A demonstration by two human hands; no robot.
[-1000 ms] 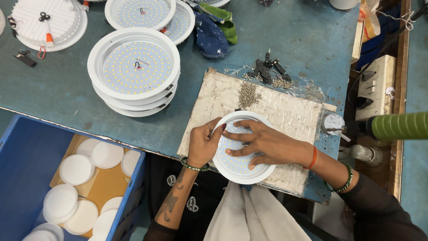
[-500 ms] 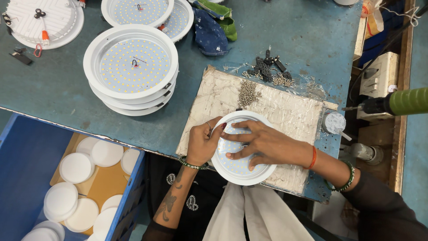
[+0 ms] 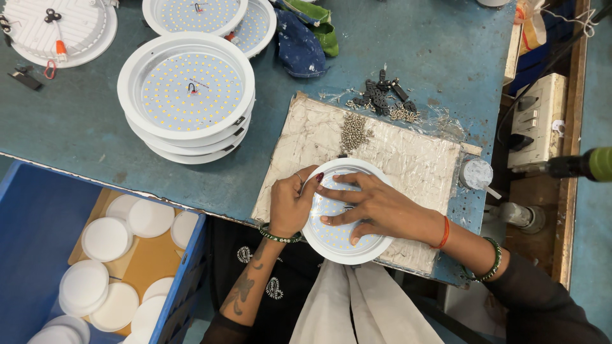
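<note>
— What do we have at the far left?

— A blue crate (image 3: 38,216) below the table edge, and in it we count about nine white round covers (image 3: 105,239) lying flat. Above it, on the blue table (image 3: 76,127), stands a stack of three round lamp housings (image 3: 186,89), LED side up.

— And the lamp we work on?

— The white round lamp (image 3: 341,239) lies face up on the pale work board (image 3: 408,153) at the table's near edge, its rim jutting out over our lap. It is a disc, so we see no long axis — only that the LED face points up at the camera.

— Our hands?

— The left hand (image 3: 290,204) comes up from below, wrist bent, fingers curled narrowly over the lamp's left rim, pinching it. The right hand (image 3: 376,207) reaches in from the right, palm down, fingers spread wide and flat across the LED face, pressing rather than gripping.

— Further right?

— One heap of small screws (image 3: 354,130) on the board, one cluster of black clips (image 3: 382,99) beyond it, and one green-tipped power screwdriver (image 3: 583,165) at the right edge.
</note>
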